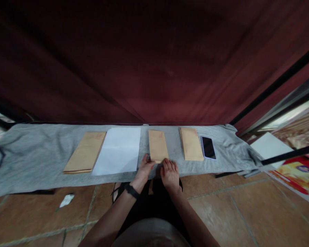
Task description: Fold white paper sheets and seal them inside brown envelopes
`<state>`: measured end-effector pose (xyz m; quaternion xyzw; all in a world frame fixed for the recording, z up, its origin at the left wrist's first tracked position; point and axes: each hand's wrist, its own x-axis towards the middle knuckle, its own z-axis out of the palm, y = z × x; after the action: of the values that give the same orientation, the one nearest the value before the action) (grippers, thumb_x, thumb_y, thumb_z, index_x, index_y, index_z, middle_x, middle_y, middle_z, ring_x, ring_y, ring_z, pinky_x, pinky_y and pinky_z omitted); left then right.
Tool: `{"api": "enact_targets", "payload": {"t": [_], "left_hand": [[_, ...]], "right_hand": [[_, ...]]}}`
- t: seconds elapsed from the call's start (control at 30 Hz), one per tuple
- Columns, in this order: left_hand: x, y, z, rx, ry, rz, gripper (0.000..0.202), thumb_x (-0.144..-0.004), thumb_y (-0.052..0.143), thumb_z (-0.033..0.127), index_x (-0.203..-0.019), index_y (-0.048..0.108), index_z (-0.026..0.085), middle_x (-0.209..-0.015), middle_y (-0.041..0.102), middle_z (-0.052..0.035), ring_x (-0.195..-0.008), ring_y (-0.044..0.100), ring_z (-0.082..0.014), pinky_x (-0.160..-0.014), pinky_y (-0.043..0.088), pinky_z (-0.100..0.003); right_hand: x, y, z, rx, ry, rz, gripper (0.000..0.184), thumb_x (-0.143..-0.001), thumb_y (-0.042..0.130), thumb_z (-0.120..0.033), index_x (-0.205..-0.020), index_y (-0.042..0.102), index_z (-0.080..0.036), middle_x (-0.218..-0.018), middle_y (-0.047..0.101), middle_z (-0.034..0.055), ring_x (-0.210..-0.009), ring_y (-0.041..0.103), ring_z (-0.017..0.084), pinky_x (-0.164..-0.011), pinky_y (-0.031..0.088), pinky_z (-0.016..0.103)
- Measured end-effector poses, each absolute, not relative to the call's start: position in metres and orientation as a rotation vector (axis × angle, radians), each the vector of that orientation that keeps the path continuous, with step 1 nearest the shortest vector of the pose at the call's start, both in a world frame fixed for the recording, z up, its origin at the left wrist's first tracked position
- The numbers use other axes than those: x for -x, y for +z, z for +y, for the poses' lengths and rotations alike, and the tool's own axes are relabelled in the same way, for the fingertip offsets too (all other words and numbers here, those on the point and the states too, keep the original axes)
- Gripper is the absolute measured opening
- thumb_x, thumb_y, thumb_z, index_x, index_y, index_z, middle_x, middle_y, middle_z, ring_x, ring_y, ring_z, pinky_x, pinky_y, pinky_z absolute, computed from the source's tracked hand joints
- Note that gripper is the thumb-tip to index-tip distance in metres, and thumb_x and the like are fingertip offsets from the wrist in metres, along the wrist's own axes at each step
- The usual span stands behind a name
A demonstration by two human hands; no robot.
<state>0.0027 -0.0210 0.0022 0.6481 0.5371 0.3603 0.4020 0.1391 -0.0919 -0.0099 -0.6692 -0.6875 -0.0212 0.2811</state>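
Observation:
A brown paper envelope (pixel 158 144) lies upright before me on the grey cloth, its short lower edge turned towards me and slightly folded. My left hand (pixel 145 168), with a dark band on its wrist, has its fingers closed at the envelope's lower left corner. Palm down, my right hand (pixel 169 172) rests its outstretched fingers on the lower right corner. Left of this envelope are white paper sheets (pixel 118 151) and a stack of brown envelopes (pixel 86 152). Another stack of brown envelopes (pixel 192 144) lies to the right.
A phone (pixel 208 148) lies right of the right stack. The grey cloth (pixel 41 151) covers a narrow bench. Behind it hangs a dark red curtain (pixel 154 85). A scrap of white paper (pixel 66 200) is on the tiled floor (pixel 211 206); a red and yellow box (pixel 301 175) stands at right.

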Motion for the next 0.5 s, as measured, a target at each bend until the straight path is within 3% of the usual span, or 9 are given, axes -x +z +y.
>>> {"api": "enact_targets", "payload": {"t": [0.1, 0.2, 0.37, 0.5], "left_hand": [[-0.015, 0.014, -0.022, -1.562, 0.970, 1.354, 0.032, -0.083, 0.053, 0.013, -0.113, 0.065, 0.018, -0.093, 0.075, -0.0043, -0.080, 0.071, -0.0180, -0.072, 0.058, -0.030], [-0.028, 0.036, -0.025, -1.525, 1.013, 1.325, 0.024, -0.083, 0.053, 0.015, -0.102, 0.067, 0.019, -0.091, 0.074, -0.0034, -0.084, 0.070, -0.0170, -0.077, 0.058, -0.030], [-0.036, 0.073, -0.030, -1.683, 1.079, 1.117, 0.031, -0.094, 0.055, 0.031, -0.122, 0.063, 0.022, -0.112, 0.070, -0.0074, -0.101, 0.067, -0.0179, -0.090, 0.056, -0.031], [-0.023, 0.063, -0.021, -2.033, 1.067, 1.206, 0.036, -0.099, 0.045, 0.027, -0.131, 0.058, 0.021, -0.135, 0.061, -0.0102, -0.128, 0.055, -0.0204, -0.111, 0.045, -0.037]], "right_hand": [[-0.142, 0.000, -0.086, 1.798, -0.041, -1.808, 0.038, -0.099, 0.045, -0.027, -0.133, 0.060, -0.017, -0.130, 0.067, 0.0160, -0.119, 0.060, 0.030, -0.113, 0.033, 0.051], [-0.148, 0.013, -0.077, 1.802, 0.092, -1.674, 0.033, -0.099, 0.044, -0.025, -0.122, 0.066, -0.021, -0.113, 0.073, 0.0143, -0.100, 0.068, 0.026, -0.099, 0.046, 0.041], [-0.150, 0.027, -0.061, 1.576, 0.745, -1.092, 0.025, -0.092, 0.053, -0.037, -0.087, 0.071, -0.020, -0.079, 0.073, 0.0069, -0.072, 0.069, 0.021, -0.071, 0.053, 0.031], [-0.139, 0.018, -0.061, 1.301, 1.133, -0.640, 0.033, -0.079, 0.068, -0.050, -0.068, 0.062, -0.019, -0.062, 0.067, 0.0030, -0.059, 0.067, 0.020, -0.059, 0.056, 0.031]]}}
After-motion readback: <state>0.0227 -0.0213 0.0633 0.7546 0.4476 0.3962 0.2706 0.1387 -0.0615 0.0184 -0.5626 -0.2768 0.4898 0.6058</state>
